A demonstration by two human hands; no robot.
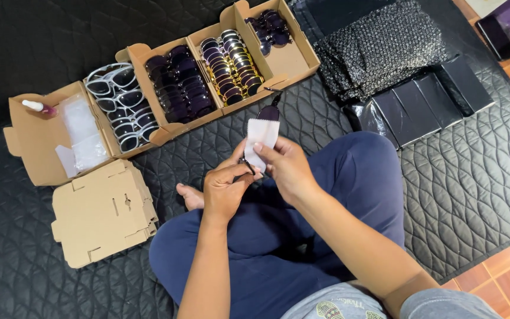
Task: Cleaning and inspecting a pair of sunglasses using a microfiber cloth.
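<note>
My left hand (226, 188) grips the lower part of a pair of dark sunglasses (267, 110) held upright over my lap. My right hand (286, 167) presses a small white cloth (261, 139) against the sunglasses, covering most of them. Only the dark top of the sunglasses shows above the cloth. Both hands are close together, fingers closed on what they hold.
A row of open cardboard boxes lies ahead: one with plastic bags and a small bottle (60, 137), white-framed sunglasses (118, 103), dark sunglasses (181, 82), gold-rimmed ones (231, 65), a few purple ones (273, 29). A flat cardboard blank (104, 212) lies left. Black pouches and boxes (408, 77) lie right.
</note>
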